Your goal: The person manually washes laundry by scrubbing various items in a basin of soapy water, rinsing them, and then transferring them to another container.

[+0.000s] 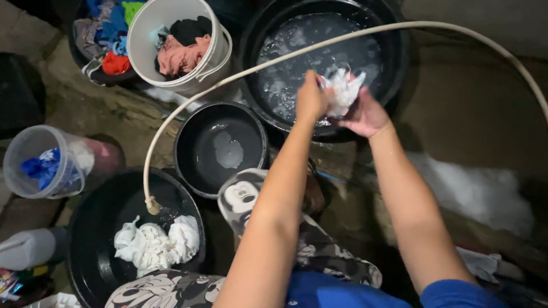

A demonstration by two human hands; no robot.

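Both of my hands are raised over a big black basin [394,63] of soapy water at the top centre. My left hand [311,97] and my right hand [365,114] grip a small wet white cloth [344,88] between them, bunched and twisted just above the water. A pale hose [228,80] arcs across the scene from the right, and its end rests in a black basin [91,228] at lower left, where several wrung white cloths [157,242] lie in a heap.
A smaller black basin [197,154] with a bit of foam sits in the middle. A white bucket [148,51] holds pink and dark clothes, with more coloured laundry [108,34] behind it. A clear container [34,154] with blue cloth stands at left. Foam [479,188] covers the ground at right.
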